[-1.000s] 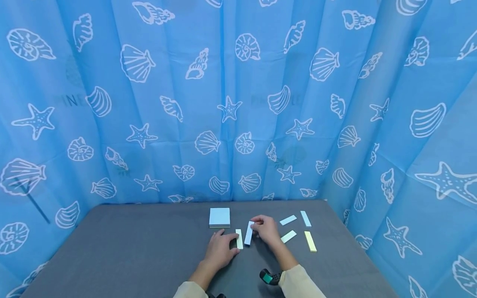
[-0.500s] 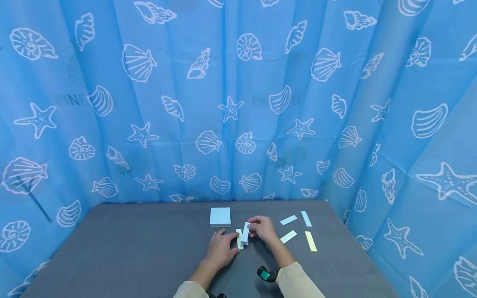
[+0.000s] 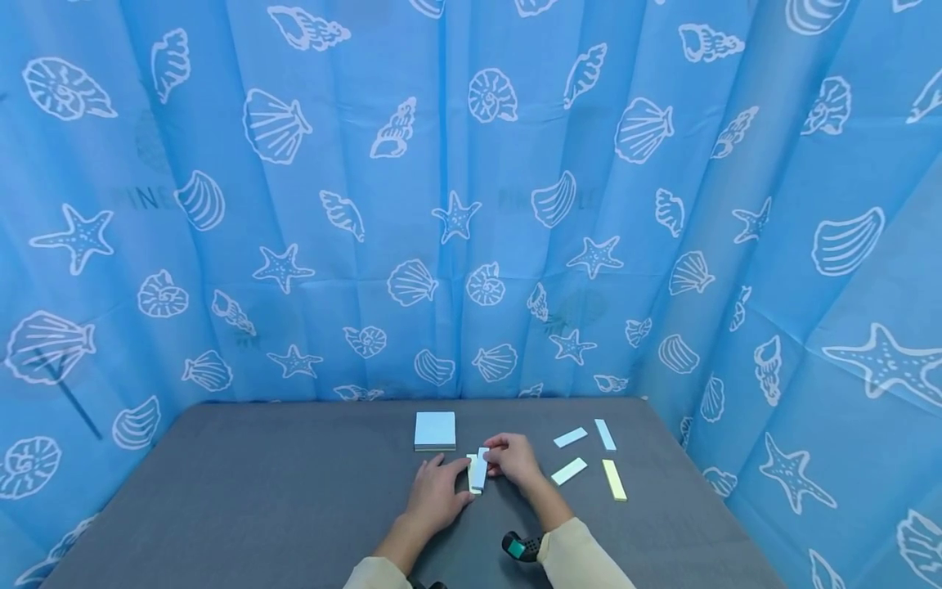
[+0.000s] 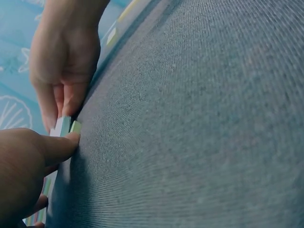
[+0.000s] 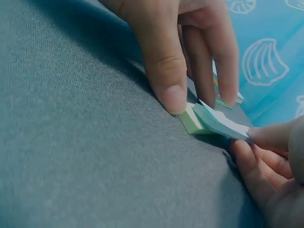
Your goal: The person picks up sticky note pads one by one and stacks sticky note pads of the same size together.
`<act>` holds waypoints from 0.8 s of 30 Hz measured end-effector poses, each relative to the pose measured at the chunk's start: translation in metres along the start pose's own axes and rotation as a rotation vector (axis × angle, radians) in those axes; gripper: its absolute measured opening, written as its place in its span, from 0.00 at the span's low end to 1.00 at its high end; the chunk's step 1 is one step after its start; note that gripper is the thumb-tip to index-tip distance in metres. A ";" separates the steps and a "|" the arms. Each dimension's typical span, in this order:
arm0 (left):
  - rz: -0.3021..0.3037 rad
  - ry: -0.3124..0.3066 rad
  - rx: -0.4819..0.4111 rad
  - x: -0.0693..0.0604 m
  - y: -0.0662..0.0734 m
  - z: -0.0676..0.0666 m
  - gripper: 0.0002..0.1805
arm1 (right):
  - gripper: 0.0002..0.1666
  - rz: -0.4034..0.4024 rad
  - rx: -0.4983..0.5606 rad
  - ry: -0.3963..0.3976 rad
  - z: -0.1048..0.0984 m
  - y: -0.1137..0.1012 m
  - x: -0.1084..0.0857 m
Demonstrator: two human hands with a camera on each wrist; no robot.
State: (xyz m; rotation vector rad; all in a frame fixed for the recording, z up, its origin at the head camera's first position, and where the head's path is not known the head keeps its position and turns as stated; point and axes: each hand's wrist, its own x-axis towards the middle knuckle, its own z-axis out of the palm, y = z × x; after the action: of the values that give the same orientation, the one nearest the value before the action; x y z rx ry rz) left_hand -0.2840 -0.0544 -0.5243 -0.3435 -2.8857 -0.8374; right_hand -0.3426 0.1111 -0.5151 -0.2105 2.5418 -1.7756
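Note:
My left hand [image 3: 434,495] grips a narrow pale yellow-green sticky-note pad [image 5: 190,121] by its ends, thumb at the near end and fingers at the far end. The pad lies on the grey cloth. My right hand [image 3: 517,460] pinches a pale blue sticky-note pad [image 3: 482,469] of similar shape along its right side. This blue pad overlaps the top of the green one, slightly tilted, its upper sheets bowed in the right wrist view. How fully the two touch, I cannot tell. Part of the green pad is hidden beneath.
A square stack of note pads [image 3: 435,429] sits just beyond my left hand. To the right lie several narrow pads: two pale blue ones, a pale green one [image 3: 569,471] and a yellow one [image 3: 614,480]. A blue shell-patterned curtain [image 3: 456,245] hangs behind the grey table [image 3: 257,491].
My right hand has carried the pale blue pad leftward, from beside the green pad to on top of it. The left hand has stayed in place with the green pad.

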 end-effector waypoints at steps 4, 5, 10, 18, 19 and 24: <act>0.003 -0.006 0.023 -0.002 0.003 0.001 0.26 | 0.06 -0.066 -0.072 0.021 0.006 0.001 0.003; 0.007 -0.006 0.032 -0.003 0.004 0.001 0.25 | 0.06 -0.076 -0.084 0.022 0.006 0.000 0.004; 0.021 0.013 0.047 -0.006 0.011 0.004 0.25 | 0.06 -0.067 -0.124 0.009 0.005 -0.003 0.006; 0.009 0.053 0.060 -0.005 0.011 0.008 0.22 | 0.06 -0.071 -0.210 -0.112 0.001 -0.006 0.009; 0.008 0.054 0.060 -0.004 0.011 0.008 0.22 | 0.06 -0.065 -0.215 -0.117 0.001 -0.006 0.008; 0.002 0.039 0.063 -0.003 0.010 0.008 0.22 | 0.04 -0.053 -0.237 -0.125 0.002 -0.009 0.008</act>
State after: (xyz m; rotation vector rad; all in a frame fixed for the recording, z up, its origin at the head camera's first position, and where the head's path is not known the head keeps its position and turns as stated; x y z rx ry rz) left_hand -0.2787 -0.0423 -0.5270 -0.3193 -2.8681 -0.7421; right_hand -0.3491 0.1053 -0.5072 -0.3854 2.6732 -1.4219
